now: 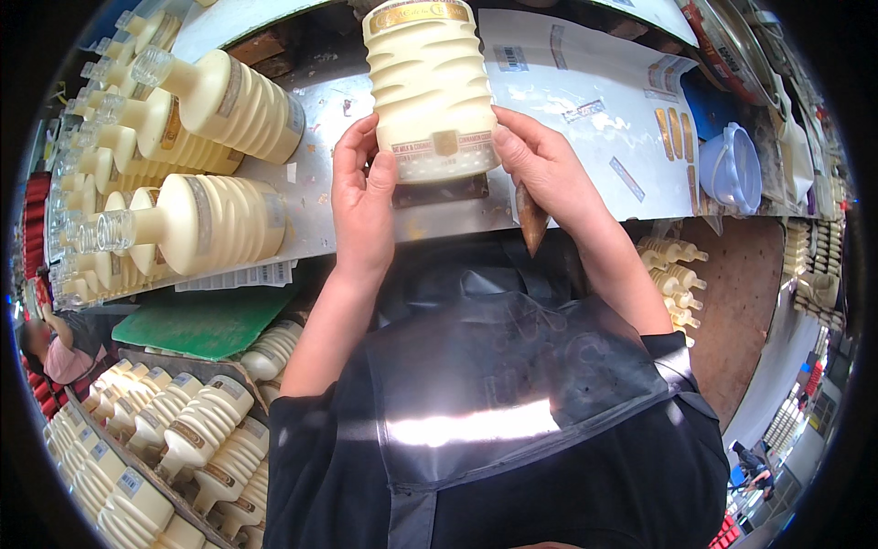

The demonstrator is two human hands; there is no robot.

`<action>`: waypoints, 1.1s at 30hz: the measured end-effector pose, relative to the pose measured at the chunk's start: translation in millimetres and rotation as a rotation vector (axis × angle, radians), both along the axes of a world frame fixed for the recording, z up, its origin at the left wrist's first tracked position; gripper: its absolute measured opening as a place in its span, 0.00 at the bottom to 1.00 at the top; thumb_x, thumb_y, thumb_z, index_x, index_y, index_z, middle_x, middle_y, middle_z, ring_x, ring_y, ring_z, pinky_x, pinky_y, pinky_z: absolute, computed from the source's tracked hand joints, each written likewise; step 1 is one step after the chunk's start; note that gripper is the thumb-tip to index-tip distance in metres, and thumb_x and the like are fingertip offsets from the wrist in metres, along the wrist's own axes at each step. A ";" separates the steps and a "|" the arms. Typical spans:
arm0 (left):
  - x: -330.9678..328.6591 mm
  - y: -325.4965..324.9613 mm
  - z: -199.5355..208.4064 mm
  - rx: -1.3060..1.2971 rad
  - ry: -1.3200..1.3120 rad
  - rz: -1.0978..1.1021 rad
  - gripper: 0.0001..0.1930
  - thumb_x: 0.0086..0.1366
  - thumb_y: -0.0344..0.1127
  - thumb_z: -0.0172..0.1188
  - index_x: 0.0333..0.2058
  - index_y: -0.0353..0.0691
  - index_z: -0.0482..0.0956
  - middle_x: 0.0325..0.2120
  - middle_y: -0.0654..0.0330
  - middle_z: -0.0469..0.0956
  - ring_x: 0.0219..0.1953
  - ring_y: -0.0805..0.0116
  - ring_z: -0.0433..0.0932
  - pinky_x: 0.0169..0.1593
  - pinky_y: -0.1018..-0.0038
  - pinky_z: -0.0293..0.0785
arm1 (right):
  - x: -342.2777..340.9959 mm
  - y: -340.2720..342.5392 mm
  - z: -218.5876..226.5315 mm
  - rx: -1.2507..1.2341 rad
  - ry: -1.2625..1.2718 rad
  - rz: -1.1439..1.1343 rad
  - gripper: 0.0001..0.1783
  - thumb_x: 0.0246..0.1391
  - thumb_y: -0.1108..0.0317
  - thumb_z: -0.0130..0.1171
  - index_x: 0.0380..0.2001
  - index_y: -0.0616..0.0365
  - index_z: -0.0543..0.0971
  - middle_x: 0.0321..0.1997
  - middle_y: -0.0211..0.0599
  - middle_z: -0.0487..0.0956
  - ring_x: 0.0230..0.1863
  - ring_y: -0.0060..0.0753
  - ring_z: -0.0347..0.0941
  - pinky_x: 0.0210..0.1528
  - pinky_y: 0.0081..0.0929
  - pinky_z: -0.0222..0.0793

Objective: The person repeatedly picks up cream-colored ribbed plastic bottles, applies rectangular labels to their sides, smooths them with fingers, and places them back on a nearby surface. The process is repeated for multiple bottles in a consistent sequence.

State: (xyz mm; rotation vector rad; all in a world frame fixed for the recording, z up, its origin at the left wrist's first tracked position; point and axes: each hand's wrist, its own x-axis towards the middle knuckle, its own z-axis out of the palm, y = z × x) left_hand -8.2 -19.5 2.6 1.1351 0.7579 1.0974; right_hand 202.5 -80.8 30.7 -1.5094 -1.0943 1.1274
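Between both palms I hold a cream ribbed bottle [430, 101] above the table. A pale printed band runs round the end nearer me, and a gold label sits at the far end, which the top of the picture cuts off. My left hand [364, 183] presses its left side, the thumb toward me and the fingers curled behind. On the opposite side my right hand [541, 165] grips it with the thumb on the band. A brown pointed tool [530, 221], wood by its look, sticks out from under that right hand, tip toward me.
Several cream bottles with clear caps [229, 224] lie at the left of the table [315, 197]. On the right are gold label strips [675, 135], barcode stickers [512, 59] and a pale blue bucket [732, 169]. Crated bottles [215, 412] stand lower left; a person [69, 352] is beyond.
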 end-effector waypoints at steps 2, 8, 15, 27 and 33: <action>-0.1 0.9 -2.2 0.007 0.025 0.000 0.27 0.74 0.39 0.60 0.66 0.36 0.64 0.58 0.55 0.72 0.58 0.68 0.70 0.64 0.70 0.64 | -2.8 -1.1 -3.7 -0.006 -0.005 -0.020 0.30 0.67 0.54 0.61 0.65 0.62 0.74 0.36 0.32 0.83 0.36 0.19 0.76 0.40 0.23 0.74; 1.9 -0.4 -4.5 -0.014 0.008 0.015 0.29 0.71 0.38 0.65 0.65 0.37 0.65 0.56 0.58 0.73 0.54 0.73 0.70 0.59 0.73 0.65 | -7.2 -1.2 -5.2 -0.051 -0.010 -0.037 0.32 0.67 0.55 0.63 0.67 0.62 0.73 0.37 0.25 0.80 0.37 0.14 0.70 0.42 0.17 0.69; 3.0 -0.5 -3.6 -0.009 0.010 0.023 0.29 0.71 0.38 0.65 0.65 0.37 0.65 0.56 0.58 0.73 0.54 0.73 0.70 0.59 0.73 0.66 | -6.1 -1.2 -5.2 -0.055 0.023 -0.013 0.32 0.68 0.55 0.62 0.68 0.63 0.71 0.46 0.29 0.82 0.44 0.15 0.72 0.50 0.17 0.69; 1.9 0.2 -5.4 -0.020 0.022 0.018 0.28 0.71 0.37 0.64 0.65 0.36 0.65 0.57 0.57 0.73 0.55 0.72 0.71 0.60 0.73 0.66 | -9.4 0.0 -15.9 0.028 -0.047 -0.089 0.31 0.65 0.54 0.64 0.64 0.62 0.75 0.31 0.31 0.82 0.32 0.19 0.75 0.36 0.21 0.73; 2.0 0.4 -7.8 -0.002 -0.005 0.014 0.28 0.71 0.36 0.63 0.66 0.36 0.65 0.57 0.57 0.73 0.55 0.71 0.71 0.62 0.72 0.65 | -10.4 -0.9 -9.9 0.014 -0.047 -0.094 0.31 0.66 0.53 0.62 0.64 0.63 0.75 0.34 0.33 0.82 0.34 0.19 0.76 0.37 0.21 0.73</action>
